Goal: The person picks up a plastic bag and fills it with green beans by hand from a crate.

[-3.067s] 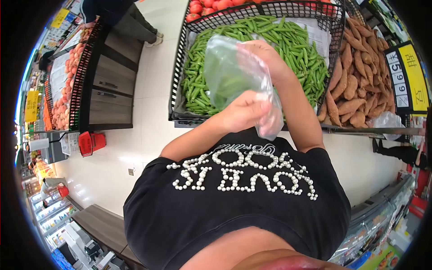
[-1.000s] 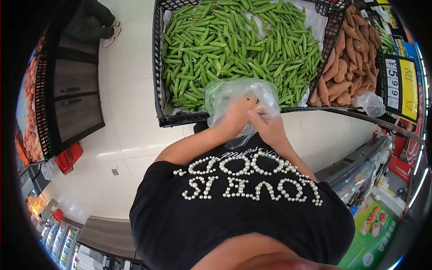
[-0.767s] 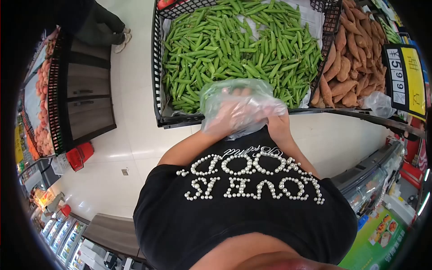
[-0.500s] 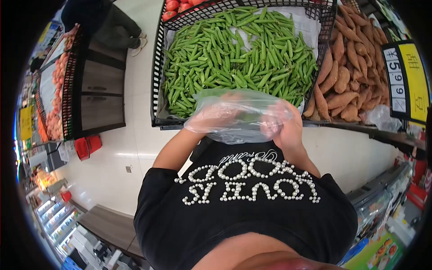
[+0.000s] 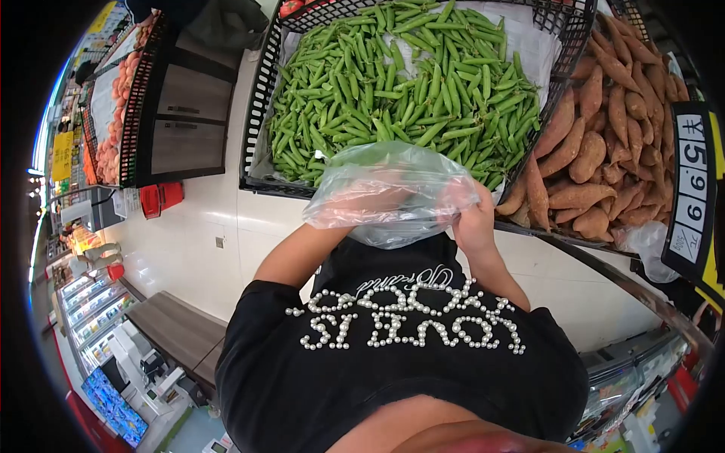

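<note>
A clear plastic bag hangs between my hands, just over the near edge of a black crate filled with green pea pods. My left hand is inside the bag or behind its film, which blurs the fingers; whether they are spread or curled does not show. At the bag's right side, my right hand pinches the plastic, with its fingers partly veiled by it. Neither hand touches the pods, as far as I can see.
Sweet potatoes are heaped right of the crate, beside a price sign and a crumpled plastic bag. Left, across the aisle, stand a dark cabinet and a red basket. A person's leg shows at the top left.
The view has shifted, so the sweet potatoes and sign look larger. The bag bulges higher over my left hand, and my right hand sits slightly lower, still holding the plastic.
</note>
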A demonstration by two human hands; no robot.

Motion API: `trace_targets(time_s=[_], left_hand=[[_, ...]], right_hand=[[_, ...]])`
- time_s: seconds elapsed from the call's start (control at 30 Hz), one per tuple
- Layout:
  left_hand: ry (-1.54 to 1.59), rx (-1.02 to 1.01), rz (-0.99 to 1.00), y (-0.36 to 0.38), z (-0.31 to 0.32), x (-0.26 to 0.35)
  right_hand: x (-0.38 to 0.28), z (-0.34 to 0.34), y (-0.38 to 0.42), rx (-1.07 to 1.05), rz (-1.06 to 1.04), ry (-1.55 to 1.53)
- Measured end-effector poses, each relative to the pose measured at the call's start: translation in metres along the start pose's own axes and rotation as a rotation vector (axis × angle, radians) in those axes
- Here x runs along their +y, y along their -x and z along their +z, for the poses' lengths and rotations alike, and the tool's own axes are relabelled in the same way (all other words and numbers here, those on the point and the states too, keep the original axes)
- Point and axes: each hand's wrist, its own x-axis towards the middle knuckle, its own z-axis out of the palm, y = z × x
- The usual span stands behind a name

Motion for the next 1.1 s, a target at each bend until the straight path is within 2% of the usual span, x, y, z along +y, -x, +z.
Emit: trace_targets(time_s=[0.1,0.17,0.23,0.3,0.4,0.47,0.53,0.6,0.63,0.7,0.77,0.87,0.9,1.03,1.1], left_hand=[[-0.199,0.178,0.105,0.01,-0.013,0.022],[0.175,0.203,0.125,0.01,0.002,0.004],[0.241,0.175,0.095,0.011,0.01,-0.002],[-0.002,0.096,0.006,0.016,-0.006,0.021],[0.167,0.151,0.029,0.019,0.005,0.01],[0.187,0.184,0.174,0.017,0.033,-0.029],[0.251,0.169,0.196,0.022,0.038,-0.036],[0.348,0.118,0.104,0.031,0.021,-0.015],[0.373,0.183,0.212,0.038,0.013,-0.012],[0.226,0.023,0.183,0.027,0.01,-0.017],[-0.12,0.077,0.489,0.037,0.006,-0.02],[-0.194,0.068,0.525,0.061,-0.035,-0.001],[-0.26,0.158,0.614,0.062,-0.044,0.0],[-0.225,0.283,0.665,0.08,-0.098,-0.001],[-0.064,0.332,0.68,0.082,-0.123,-0.008]], right_hand=[[0.011,-0.012,-0.006,-0.05,-0.001,0.01],[0.011,-0.012,-0.005,-0.059,0.031,0.005],[0.007,-0.009,-0.001,-0.064,0.012,0.03],[0.003,-0.003,0.005,-0.063,-0.047,0.077],[0.0,0.019,0.012,0.033,-0.198,0.164],[0.008,0.017,0.015,0.018,-0.213,0.166],[0.012,0.025,0.021,0.05,-0.217,0.183],[0.015,0.043,0.024,0.119,-0.226,0.221],[0.019,0.047,0.023,0.162,-0.251,0.273],[0.021,0.051,0.017,0.239,-0.286,0.275],[0.008,0.066,0.017,0.329,-0.288,0.256],[-0.001,0.064,0.005,0.367,-0.385,0.371],[-0.001,0.06,0.002,0.367,-0.37,0.408],[-0.002,0.063,-0.006,0.353,-0.356,0.369],[0.003,0.046,-0.008,0.288,-0.349,0.213]])
